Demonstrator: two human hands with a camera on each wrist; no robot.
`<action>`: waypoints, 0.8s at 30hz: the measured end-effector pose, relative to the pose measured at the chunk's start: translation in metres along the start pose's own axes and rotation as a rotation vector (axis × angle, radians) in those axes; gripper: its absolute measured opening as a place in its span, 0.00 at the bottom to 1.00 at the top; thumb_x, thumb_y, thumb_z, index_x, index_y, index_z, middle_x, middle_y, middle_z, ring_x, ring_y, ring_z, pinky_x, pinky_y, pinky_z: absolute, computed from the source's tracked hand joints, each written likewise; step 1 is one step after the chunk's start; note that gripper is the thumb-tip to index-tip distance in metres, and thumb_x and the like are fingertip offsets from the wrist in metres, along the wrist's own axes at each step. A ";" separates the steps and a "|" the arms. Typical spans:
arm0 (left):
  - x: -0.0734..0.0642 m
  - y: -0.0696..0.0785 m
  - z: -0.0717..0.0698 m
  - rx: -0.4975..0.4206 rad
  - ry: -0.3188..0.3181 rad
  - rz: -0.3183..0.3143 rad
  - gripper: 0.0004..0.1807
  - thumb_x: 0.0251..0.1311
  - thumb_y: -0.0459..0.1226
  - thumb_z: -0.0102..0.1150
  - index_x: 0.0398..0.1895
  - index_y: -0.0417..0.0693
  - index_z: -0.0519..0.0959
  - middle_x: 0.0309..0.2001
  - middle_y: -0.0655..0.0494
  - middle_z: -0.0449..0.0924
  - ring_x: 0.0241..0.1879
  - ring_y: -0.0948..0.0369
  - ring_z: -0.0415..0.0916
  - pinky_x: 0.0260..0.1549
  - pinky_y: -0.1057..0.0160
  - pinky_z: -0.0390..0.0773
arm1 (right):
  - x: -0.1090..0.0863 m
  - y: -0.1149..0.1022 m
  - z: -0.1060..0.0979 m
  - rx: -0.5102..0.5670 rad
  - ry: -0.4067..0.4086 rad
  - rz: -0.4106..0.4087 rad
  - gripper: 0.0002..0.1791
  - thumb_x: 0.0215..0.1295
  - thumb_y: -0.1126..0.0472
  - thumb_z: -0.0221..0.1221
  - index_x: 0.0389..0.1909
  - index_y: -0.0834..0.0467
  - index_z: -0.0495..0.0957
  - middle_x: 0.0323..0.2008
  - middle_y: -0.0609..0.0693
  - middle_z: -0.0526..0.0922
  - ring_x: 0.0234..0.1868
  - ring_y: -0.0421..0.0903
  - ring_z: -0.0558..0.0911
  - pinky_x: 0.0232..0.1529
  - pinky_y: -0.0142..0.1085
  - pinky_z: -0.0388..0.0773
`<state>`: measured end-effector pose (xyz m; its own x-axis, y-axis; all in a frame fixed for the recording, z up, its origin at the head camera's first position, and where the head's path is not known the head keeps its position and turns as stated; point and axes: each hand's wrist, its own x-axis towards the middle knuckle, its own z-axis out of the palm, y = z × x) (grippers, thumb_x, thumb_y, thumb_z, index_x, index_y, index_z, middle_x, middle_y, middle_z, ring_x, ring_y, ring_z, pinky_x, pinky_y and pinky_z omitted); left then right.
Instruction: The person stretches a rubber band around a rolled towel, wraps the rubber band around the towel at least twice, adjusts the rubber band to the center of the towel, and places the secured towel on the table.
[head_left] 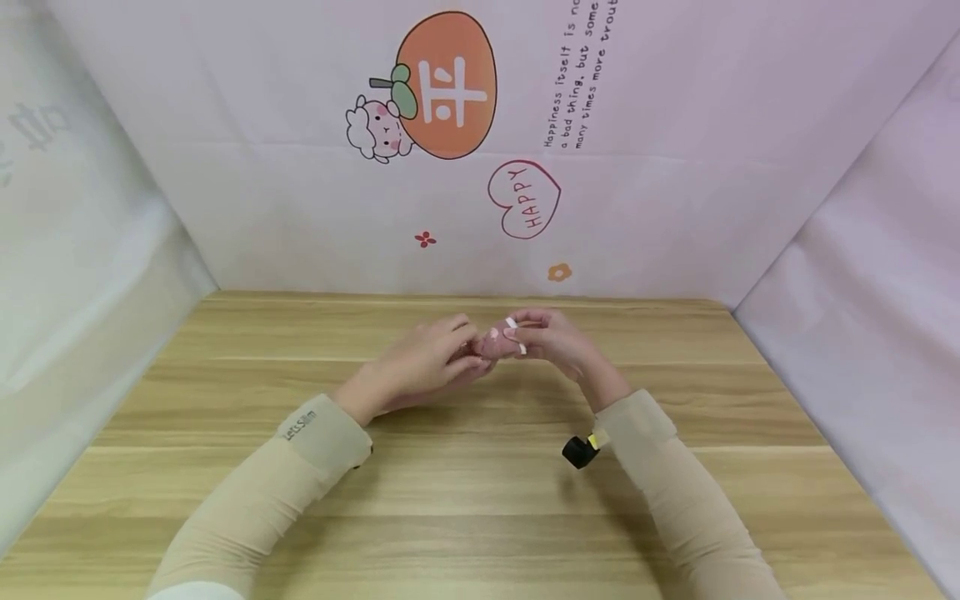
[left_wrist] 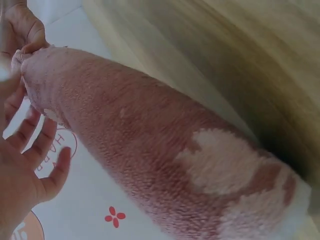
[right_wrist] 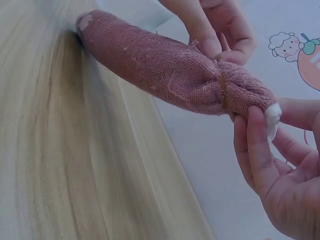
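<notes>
A rolled pink towel [head_left: 492, 343] with pale patches [left_wrist: 215, 160] spans both hands over the back of the table. In the right wrist view, a thin brown band [right_wrist: 224, 91] cinches the roll near one end, and a white edge [right_wrist: 273, 115] pokes out there. My right hand [head_left: 555, 337] pinches that gathered end between thumb and fingers. My left hand [head_left: 427, 358] pinches the towel beside the band with its fingertips; its other fingers are spread in the left wrist view. The long body of the roll lies below the left hand and is mostly hidden in the head view.
The wood-grain table [head_left: 465, 517] reaches back to a white printed cloth wall [head_left: 300, 208], with more white cloth at both sides. A small black device [head_left: 579, 452] hangs at the right cuff.
</notes>
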<state>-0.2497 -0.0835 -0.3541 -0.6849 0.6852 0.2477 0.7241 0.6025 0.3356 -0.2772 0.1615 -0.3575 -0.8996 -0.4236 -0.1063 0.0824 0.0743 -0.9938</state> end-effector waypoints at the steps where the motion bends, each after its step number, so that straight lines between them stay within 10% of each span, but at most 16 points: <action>1: -0.001 0.000 0.001 -0.011 -0.003 -0.014 0.12 0.69 0.44 0.66 0.49 0.51 0.77 0.47 0.60 0.74 0.45 0.61 0.74 0.46 0.58 0.77 | 0.000 0.000 0.000 0.011 0.000 0.005 0.14 0.73 0.70 0.55 0.56 0.72 0.72 0.38 0.49 0.84 0.35 0.41 0.84 0.41 0.33 0.82; 7: -0.004 0.000 0.005 -0.047 -0.034 -0.101 0.31 0.54 0.41 0.78 0.57 0.51 0.71 0.51 0.58 0.76 0.46 0.60 0.76 0.45 0.57 0.78 | -0.002 0.001 -0.002 0.042 -0.026 0.014 0.08 0.72 0.68 0.55 0.49 0.65 0.75 0.35 0.47 0.84 0.34 0.41 0.84 0.42 0.34 0.82; 17: 0.000 -0.003 0.001 -0.152 -0.048 -0.087 0.23 0.58 0.29 0.69 0.56 0.46 0.74 0.53 0.53 0.79 0.50 0.58 0.76 0.50 0.57 0.77 | -0.009 0.004 -0.018 -0.121 -0.165 -0.029 0.25 0.73 0.67 0.57 0.67 0.71 0.66 0.54 0.59 0.77 0.46 0.49 0.84 0.54 0.52 0.80; 24: 0.003 -0.010 -0.004 -0.280 -0.076 -0.123 0.22 0.59 0.27 0.67 0.56 0.44 0.75 0.52 0.51 0.80 0.47 0.57 0.76 0.45 0.59 0.78 | -0.018 0.006 -0.017 -0.283 -0.174 -0.166 0.38 0.60 0.72 0.70 0.71 0.59 0.70 0.70 0.59 0.69 0.59 0.57 0.80 0.56 0.46 0.80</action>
<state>-0.2586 -0.0891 -0.3532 -0.7504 0.6491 0.1244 0.5784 0.5540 0.5987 -0.2684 0.1849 -0.3608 -0.8024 -0.5961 0.0281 -0.2025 0.2277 -0.9525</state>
